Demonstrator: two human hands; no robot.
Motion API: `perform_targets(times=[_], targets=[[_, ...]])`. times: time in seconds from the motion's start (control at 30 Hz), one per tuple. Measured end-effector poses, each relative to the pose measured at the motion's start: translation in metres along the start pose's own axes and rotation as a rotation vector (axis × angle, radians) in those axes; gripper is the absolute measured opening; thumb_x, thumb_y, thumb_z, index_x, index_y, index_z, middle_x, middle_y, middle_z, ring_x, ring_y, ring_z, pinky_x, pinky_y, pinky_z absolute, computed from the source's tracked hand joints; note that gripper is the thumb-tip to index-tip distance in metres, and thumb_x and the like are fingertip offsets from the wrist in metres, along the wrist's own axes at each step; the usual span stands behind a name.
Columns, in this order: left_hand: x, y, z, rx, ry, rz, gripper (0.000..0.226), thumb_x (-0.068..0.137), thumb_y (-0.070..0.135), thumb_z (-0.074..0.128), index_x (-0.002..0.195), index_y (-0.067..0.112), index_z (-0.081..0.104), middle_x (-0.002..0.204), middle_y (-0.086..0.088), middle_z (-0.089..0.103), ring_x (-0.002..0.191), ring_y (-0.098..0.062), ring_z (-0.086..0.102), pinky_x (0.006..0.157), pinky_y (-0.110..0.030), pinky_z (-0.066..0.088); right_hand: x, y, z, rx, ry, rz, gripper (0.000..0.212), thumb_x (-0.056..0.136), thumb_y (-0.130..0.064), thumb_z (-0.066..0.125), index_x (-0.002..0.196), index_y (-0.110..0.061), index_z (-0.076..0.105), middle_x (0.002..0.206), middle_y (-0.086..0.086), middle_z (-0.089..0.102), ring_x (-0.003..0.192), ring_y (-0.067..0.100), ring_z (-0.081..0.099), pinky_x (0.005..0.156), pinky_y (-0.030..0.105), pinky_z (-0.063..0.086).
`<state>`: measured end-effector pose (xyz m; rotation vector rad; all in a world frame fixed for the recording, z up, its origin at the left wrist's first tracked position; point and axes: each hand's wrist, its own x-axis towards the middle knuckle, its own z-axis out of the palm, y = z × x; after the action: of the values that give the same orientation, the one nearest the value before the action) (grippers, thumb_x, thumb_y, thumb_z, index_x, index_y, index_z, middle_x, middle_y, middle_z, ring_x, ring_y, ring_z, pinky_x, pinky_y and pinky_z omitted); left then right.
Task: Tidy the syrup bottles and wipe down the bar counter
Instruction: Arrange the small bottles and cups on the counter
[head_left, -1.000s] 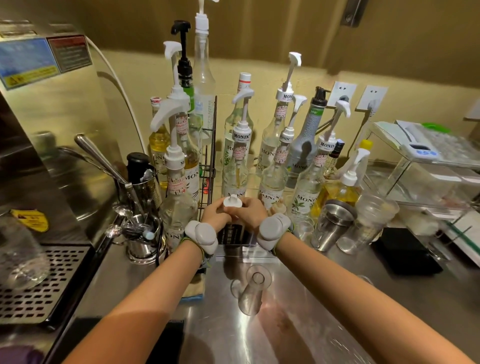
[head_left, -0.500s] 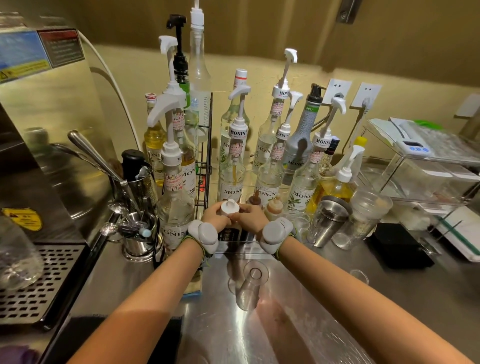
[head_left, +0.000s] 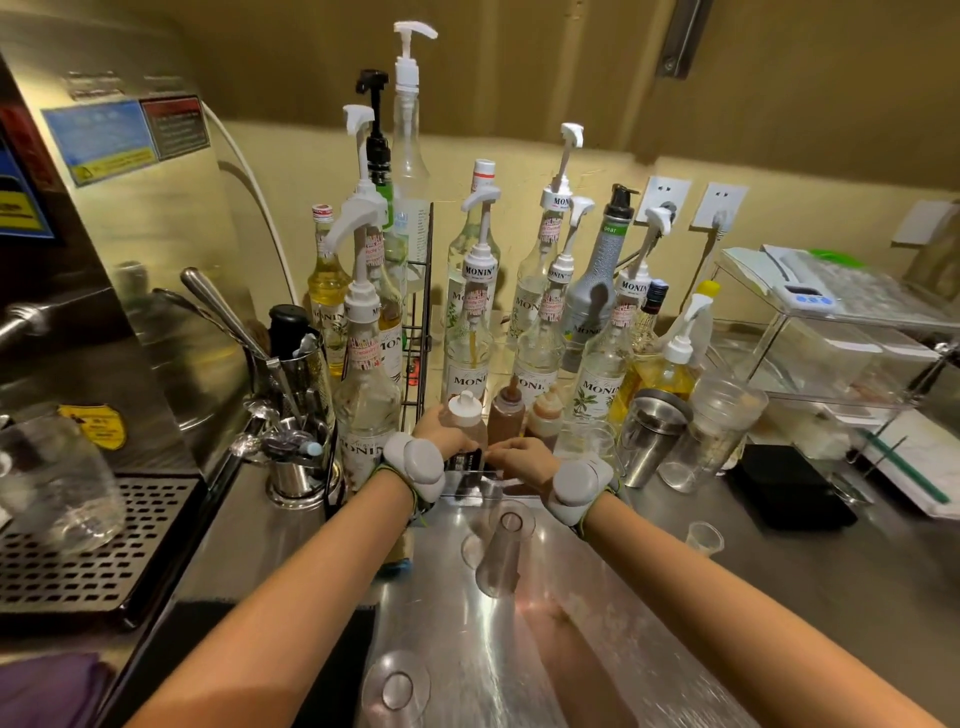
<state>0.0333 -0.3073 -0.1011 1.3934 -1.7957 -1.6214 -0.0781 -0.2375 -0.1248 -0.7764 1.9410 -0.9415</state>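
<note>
Now left hand grips squeeze bottle beside wire rack.

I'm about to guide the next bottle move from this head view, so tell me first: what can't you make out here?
- Left hand fingers: wrapped behind the squeeze bottle, out of view.
- Right hand fingertips: hidden by the hand's own back; whether they hold anything cannot be told.
- Clear tray contents: covered by both hands and glare.
- Small tags on the pump bottles: too small and blurred to read.
- Glass jar: cut off by the left edge.
</note>
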Motion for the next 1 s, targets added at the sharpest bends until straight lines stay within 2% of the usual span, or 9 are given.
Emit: perform_targets(times=[0.1,0.23,0.33,0.4,0.47,0.53,0.67,0.87,1.0], targets=[[-0.009,-0.002,0.000,0.069,-0.001,0.012,0.063,0.080,-0.006,0.066,0.138,-0.002,0.041,0.141,-0.017,0.048,0.131,-0.031,0.044,0.108,-0.040,0.035,-0.013,0.009,-0.002,0.011,-0.016,0.030,0.033,0.091,-0.012,0.058,0.119,0.005,0.061,0.107,0.020,0.063,0.065,0.013,0.052,0.053,0.019,0.045],[-0.017,-0.007,0.001,0.069,-0.050,-0.077,0.043,0.084,0.002,0.064,0.126,0.006,0.053,0.133,-0.011,0.053,0.125,-0.027,0.048,0.106,-0.036,0.040,-0.029,0.016,-0.005,-0.032,-0.046,0.056,0.028,0.087,-0.031,0.064,0.103,-0.007,0.062,0.099,0.009,0.056,0.064,0.011,0.047,0.059,0.022,0.041],[-0.025,-0.007,0.000,0.100,-0.170,-0.182,0.006,0.088,0.010,0.062,0.089,0.015,0.059,0.098,-0.006,0.058,0.090,-0.016,0.057,0.086,-0.029,0.046,-0.037,0.018,-0.009,-0.120,-0.063,0.065,0.030,0.083,-0.040,0.066,0.085,-0.013,0.055,0.089,0.005,0.052,0.060,0.011,0.043,0.051,0.022,0.035],[-0.030,-0.008,0.001,0.077,-0.239,-0.251,0.011,0.087,0.013,0.062,0.098,0.016,0.060,0.091,-0.002,0.059,0.079,-0.012,0.056,0.072,-0.026,0.050,-0.044,0.020,-0.011,-0.170,-0.076,0.064,0.031,0.083,-0.044,0.065,0.082,-0.014,0.057,0.078,0.004,0.051,0.058,0.010,0.042,0.047,0.020,0.034],[-0.036,-0.009,0.002,0.063,-0.298,-0.297,0.021,0.086,0.016,0.063,0.106,0.018,0.063,0.085,0.000,0.063,0.071,-0.009,0.058,0.058,-0.020,0.049,-0.048,0.022,-0.012,-0.178,-0.090,0.057,0.034,0.083,-0.045,0.064,0.094,-0.013,0.061,0.081,0.006,0.052,0.059,0.010,0.043,0.047,0.020,0.035],[-0.040,-0.010,0.005,0.050,-0.329,-0.328,0.026,0.084,0.018,0.066,0.110,0.017,0.064,0.080,0.001,0.064,0.068,-0.008,0.060,0.055,-0.019,0.050,-0.050,0.025,-0.013,-0.143,-0.104,0.063,0.031,0.083,-0.042,0.065,0.088,-0.013,0.057,0.080,0.007,0.051,0.059,0.010,0.042,0.049,0.020,0.036],[-0.047,-0.008,0.006,0.046,-0.418,-0.331,0.008,0.085,0.016,0.067,0.092,0.014,0.065,0.062,-0.001,0.072,0.052,-0.008,0.068,0.046,-0.017,0.054,-0.050,0.032,-0.017,-0.075,-0.159,0.089,0.023,0.084,-0.022,0.067,0.068,-0.015,0.052,0.070,0.004,0.050,0.059,0.011,0.046,0.050,0.019,0.039],[-0.053,-0.016,0.017,0.097,-0.361,-0.208,0.010,0.092,0.018,0.054,0.084,0.021,0.058,0.081,0.008,0.060,0.070,-0.003,0.057,0.046,-0.010,0.050,-0.049,0.033,-0.020,0.074,-0.180,0.100,0.017,0.085,-0.007,0.065,0.070,-0.011,0.056,0.070,0.005,0.059,0.057,0.013,0.054,0.049,0.021,0.050],[-0.048,-0.020,0.018,0.113,-0.347,-0.199,0.007,0.093,0.013,0.053,0.098,0.015,0.056,0.080,0.006,0.057,0.070,-0.004,0.055,0.063,-0.018,0.047,-0.047,0.031,-0.017,0.169,-0.176,0.091,0.013,0.085,0.002,0.059,0.076,-0.007,0.058,0.073,0.011,0.062,0.058,0.017,0.059,0.049,0.022,0.054]])
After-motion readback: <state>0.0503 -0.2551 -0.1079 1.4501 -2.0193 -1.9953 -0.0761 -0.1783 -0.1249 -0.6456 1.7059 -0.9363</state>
